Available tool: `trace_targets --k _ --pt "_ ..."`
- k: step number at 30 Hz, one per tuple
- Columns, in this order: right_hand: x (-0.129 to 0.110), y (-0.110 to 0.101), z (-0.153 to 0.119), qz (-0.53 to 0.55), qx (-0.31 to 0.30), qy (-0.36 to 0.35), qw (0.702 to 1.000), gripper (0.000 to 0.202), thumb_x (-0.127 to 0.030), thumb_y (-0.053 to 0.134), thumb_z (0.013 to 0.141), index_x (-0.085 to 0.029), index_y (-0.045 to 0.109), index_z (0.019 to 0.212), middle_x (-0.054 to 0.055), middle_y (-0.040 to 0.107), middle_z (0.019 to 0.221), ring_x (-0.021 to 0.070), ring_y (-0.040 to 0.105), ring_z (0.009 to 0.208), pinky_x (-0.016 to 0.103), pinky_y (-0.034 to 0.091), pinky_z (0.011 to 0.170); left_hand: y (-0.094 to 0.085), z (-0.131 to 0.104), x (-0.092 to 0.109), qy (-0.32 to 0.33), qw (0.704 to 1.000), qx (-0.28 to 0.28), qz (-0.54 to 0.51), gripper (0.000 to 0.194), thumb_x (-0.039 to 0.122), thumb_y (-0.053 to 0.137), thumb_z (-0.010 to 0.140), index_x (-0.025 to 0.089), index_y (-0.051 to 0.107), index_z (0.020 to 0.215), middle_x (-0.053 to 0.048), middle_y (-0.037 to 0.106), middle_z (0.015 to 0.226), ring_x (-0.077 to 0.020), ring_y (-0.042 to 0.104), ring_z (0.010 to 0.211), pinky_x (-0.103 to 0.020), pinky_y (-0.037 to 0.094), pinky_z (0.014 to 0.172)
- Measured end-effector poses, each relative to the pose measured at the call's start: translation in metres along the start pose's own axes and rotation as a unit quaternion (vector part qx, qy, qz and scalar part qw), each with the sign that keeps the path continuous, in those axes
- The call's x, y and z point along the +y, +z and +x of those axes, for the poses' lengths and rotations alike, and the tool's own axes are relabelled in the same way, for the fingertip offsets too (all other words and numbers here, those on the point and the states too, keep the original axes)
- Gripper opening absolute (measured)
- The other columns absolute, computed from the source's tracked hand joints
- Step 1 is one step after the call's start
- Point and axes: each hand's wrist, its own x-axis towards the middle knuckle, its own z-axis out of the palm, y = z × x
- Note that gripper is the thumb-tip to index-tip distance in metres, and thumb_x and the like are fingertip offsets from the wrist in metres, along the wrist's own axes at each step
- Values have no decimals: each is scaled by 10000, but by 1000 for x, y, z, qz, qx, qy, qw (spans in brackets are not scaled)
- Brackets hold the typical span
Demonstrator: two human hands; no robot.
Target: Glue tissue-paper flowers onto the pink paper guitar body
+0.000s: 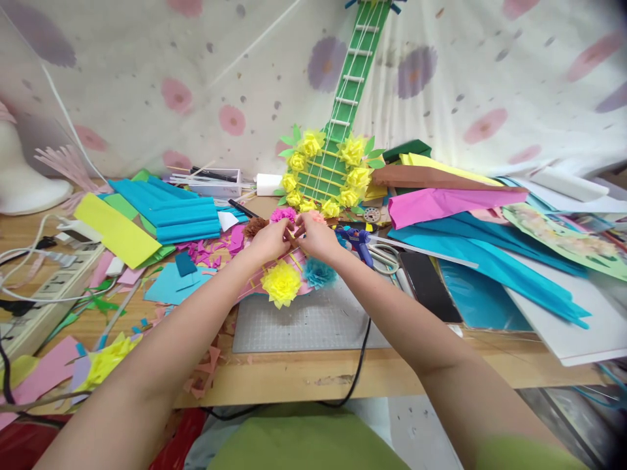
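I remotely count two hands (273, 241) (314, 236), one flower-decked pink panel (251, 288), one green guitar (325, 168), five white crossbars (353, 78), one glue gun (360, 245) and one cutting mat (304, 329).

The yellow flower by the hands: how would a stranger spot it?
Start at the grey mat. At its far side, just below the left hand in the picture, sits the yellow flower. Unlike the blue flower to its right, it's bright yellow.

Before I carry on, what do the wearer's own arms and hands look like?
The left hand and right hand show no gloves, and both forearms are bare, without visible watch or bracelet. A green sleeve shows on the right upper arm; no left sleeve is in view.
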Motion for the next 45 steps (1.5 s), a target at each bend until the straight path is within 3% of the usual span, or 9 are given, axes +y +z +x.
trace_targets --k 5,10,18,24,29,33,35,39,45 --pt "3 6 6 -13 2 -6 1000 292 -181 561 758 -214 506 1044 21 717 950 191 649 866 282 437 694 -5 -3 2 -12 1000 7 -3 303 156 508 744 186 572 1038 -62 706 976 -224 650 921 -319 480 752" --pt "9 11 11 -15 -2 -4 1000 298 -166 563 754 -216 527 1046 25 712 955 187 644 859 275 438 695 -6 -3 4 -20 1000 8 -14 234 278 581 750 192 601 967 -64 705 951 -229 656 867 -323 484 728" --pt "13 10 13 -5 9 -2 1000 256 -179 549 767 -201 534 1021 47 704 956 193 646 848 273 438 680 -11 0 -2 -53 995 74 -36 198 151 574 720 202 640 900 -35 707 888 -208 647 845 -312 479 740" --pt "18 8 14 66 37 2 997 239 -132 562 747 -202 539 974 27 708 877 186 643 821 289 458 712 -18 -8 -7 -101 985 85 -112 151 185 598 717 169 641 861 -57 710 882 -193 653 816 -284 483 713" --pt "21 0 14 128 79 25 988 202 -147 587 747 -202 534 933 19 700 841 170 638 732 315 475 728 -10 -9 -7 -84 991 46 -98 194 172 588 710 192 665 887 -50 713 893 -211 653 850 -304 487 747" --pt "20 0 14 213 45 34 976 192 -142 619 735 -198 509 883 -3 683 757 134 619 620 283 482 666 -8 -5 -3 -38 993 97 -52 287 210 660 650 183 675 935 -86 683 1012 -261 616 982 -353 463 871" --pt "19 2 14 244 28 33 969 200 -138 633 734 -197 493 864 -20 664 698 122 611 586 264 479 638 -7 -3 -1 -24 990 118 -78 303 251 673 651 180 669 946 -90 672 1035 -260 609 993 -358 459 885" --pt "15 3 12 270 26 27 962 207 -126 637 734 -195 483 855 -33 639 650 118 609 579 256 475 632 -4 0 1 -49 973 108 -196 219 323 646 711 176 657 874 -68 694 869 -217 647 817 -338 498 755" --pt "13 1 10 282 30 20 959 210 -156 653 720 -199 489 843 -19 653 678 126 611 591 271 481 635 5 4 -1 -80 944 119 -299 108 199 708 623 177 652 713 -46 691 717 -191 651 661 -306 495 624"
